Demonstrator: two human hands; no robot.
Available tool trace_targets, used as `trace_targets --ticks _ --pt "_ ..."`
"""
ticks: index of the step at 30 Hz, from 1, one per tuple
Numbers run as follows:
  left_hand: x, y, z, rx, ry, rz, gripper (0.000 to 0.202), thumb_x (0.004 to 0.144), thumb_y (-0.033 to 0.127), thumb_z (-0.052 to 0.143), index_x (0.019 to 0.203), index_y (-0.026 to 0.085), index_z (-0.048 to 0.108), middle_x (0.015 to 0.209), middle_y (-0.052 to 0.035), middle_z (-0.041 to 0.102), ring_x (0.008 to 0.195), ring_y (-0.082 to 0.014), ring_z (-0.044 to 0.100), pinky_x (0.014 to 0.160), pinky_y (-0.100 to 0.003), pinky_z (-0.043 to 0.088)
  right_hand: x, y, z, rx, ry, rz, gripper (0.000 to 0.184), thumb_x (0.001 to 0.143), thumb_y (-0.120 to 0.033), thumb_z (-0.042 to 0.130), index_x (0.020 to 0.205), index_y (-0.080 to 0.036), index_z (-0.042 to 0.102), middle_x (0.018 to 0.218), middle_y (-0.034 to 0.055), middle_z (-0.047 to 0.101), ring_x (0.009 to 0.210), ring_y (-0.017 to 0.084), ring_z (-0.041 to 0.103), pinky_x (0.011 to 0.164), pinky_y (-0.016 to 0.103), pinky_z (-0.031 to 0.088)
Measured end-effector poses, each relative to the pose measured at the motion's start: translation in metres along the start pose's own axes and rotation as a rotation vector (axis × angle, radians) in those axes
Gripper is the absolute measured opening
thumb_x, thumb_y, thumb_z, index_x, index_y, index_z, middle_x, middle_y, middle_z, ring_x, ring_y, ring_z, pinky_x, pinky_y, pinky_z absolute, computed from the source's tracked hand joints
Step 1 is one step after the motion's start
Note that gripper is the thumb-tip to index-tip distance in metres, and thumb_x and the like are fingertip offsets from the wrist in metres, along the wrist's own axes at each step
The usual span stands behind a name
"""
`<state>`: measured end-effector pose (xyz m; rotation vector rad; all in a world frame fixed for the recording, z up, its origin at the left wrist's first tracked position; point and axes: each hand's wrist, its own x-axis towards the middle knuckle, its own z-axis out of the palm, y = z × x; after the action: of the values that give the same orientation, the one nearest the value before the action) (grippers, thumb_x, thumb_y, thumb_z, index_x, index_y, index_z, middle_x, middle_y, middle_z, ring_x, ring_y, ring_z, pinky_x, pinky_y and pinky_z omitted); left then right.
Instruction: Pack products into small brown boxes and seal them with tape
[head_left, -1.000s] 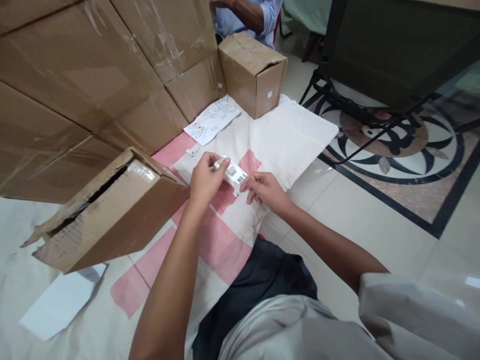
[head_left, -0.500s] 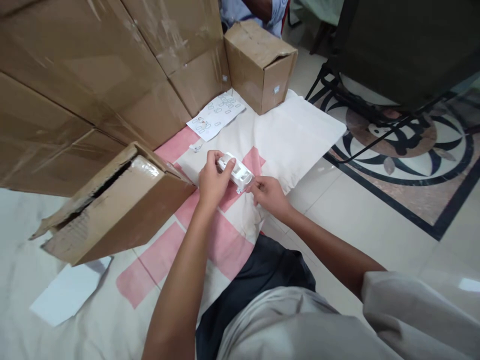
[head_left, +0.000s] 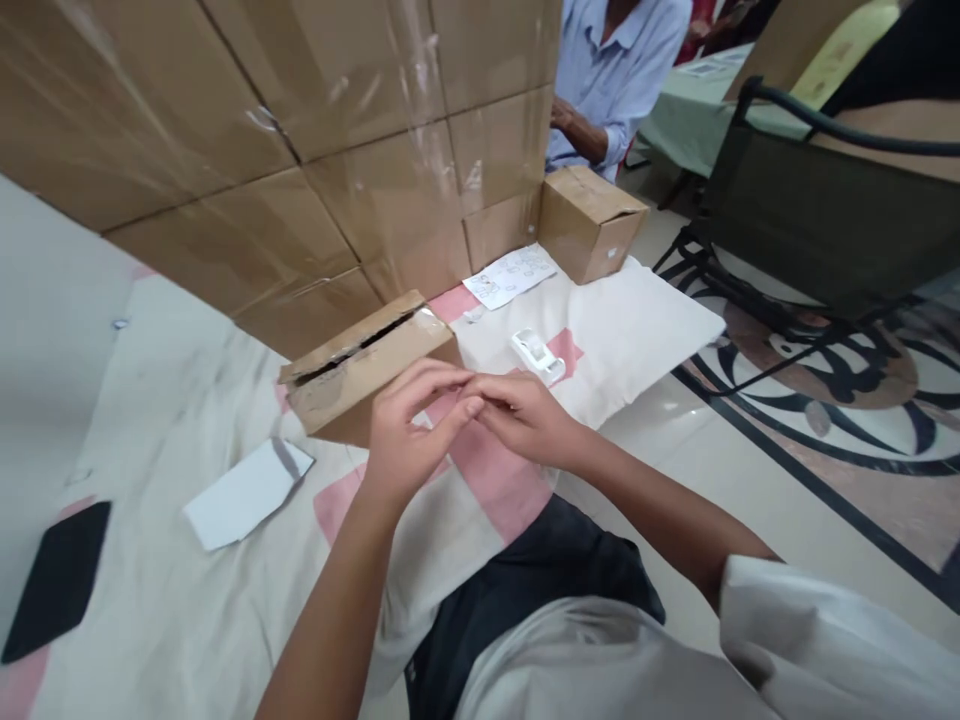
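Observation:
My left hand (head_left: 416,425) and my right hand (head_left: 525,415) meet at the fingertips above the pink and cream bed cover (head_left: 420,560). The fingers of both are curled together, and whatever they pinch is hidden or too small to make out. Just beyond my right hand, a small white plastic device (head_left: 537,356) with a pale window lies on the cover, touched by neither hand. Behind my left hand stands an opened cardboard box (head_left: 375,375) with a dark gap along its top.
Taped cartons (head_left: 390,180) form a wall at the back. A printed sheet (head_left: 511,276) lies before a smaller box (head_left: 592,225). White card (head_left: 247,492) and a black flat object (head_left: 58,580) are on the left. A chair (head_left: 817,220) stands right; a person (head_left: 622,70) sits behind.
Both hands have let go of the white device, which now lies on the cover. They have come together nearer my body. My view has tilted up and turned left.

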<state>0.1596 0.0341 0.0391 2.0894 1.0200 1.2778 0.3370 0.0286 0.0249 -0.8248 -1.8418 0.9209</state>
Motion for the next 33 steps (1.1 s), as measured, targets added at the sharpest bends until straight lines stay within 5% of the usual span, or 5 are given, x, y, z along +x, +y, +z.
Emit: trace_targets --ticks 9,15,17,23,33 --pt "-0.036 -0.030 -0.059 0.204 0.214 -0.031 0.008 0.090 0.020 0.069 0.086 0.027 0.071 0.084 -0.0006 0.071 0.079 -0.0170 0.066 0.067 -0.032 0.052 0.041 0.011 0.075 0.020 -0.095 0.026 0.024 0.102 -0.033 0.049 0.086 -0.021 0.062 0.083 0.0013 0.072 0.074 0.014 0.066 0.070 0.026 0.047" --pt "-0.031 -0.026 -0.098 0.394 0.614 -0.032 0.012 0.088 0.019 0.069 0.084 0.031 0.070 0.078 0.0028 0.068 0.073 -0.0183 0.061 0.068 -0.036 0.047 0.067 0.008 0.062 -0.355 0.221 0.193 0.022 0.096 -0.042 0.060 0.090 -0.022 0.065 0.064 0.0008 0.065 0.063 0.019 0.060 0.064 0.032 0.045" --pt "-0.018 -0.028 -0.116 0.391 0.529 -0.182 0.009 0.087 0.027 0.070 0.078 0.030 0.071 0.075 0.0040 0.068 0.071 -0.0176 0.059 0.066 -0.034 0.045 0.088 0.006 0.052 -0.542 0.209 0.006 0.024 0.100 -0.039 0.051 0.097 -0.021 0.068 0.085 0.0066 0.072 0.085 0.024 0.064 0.081 0.038 0.048" --pt "0.031 -0.066 -0.147 0.289 -0.182 -0.492 0.018 0.080 0.044 0.073 0.072 0.028 0.075 0.073 0.0009 0.072 0.067 -0.0170 0.060 0.059 -0.029 0.045 0.143 0.044 0.058 -0.802 -0.232 -0.253 0.034 0.104 -0.035 0.045 0.123 -0.018 0.068 0.140 0.0111 0.063 0.130 0.032 0.050 0.109 0.051 0.033" --pt "0.051 -0.095 -0.146 0.469 -0.292 -0.592 0.024 0.069 0.052 0.080 0.075 0.030 0.074 0.070 0.0003 0.067 0.063 -0.0182 0.057 0.057 -0.030 0.042 0.142 0.060 0.059 -0.760 -0.190 -0.277 0.035 0.103 -0.035 0.045 0.122 -0.018 0.069 0.144 0.0114 0.061 0.132 0.033 0.049 0.109 0.053 0.035"
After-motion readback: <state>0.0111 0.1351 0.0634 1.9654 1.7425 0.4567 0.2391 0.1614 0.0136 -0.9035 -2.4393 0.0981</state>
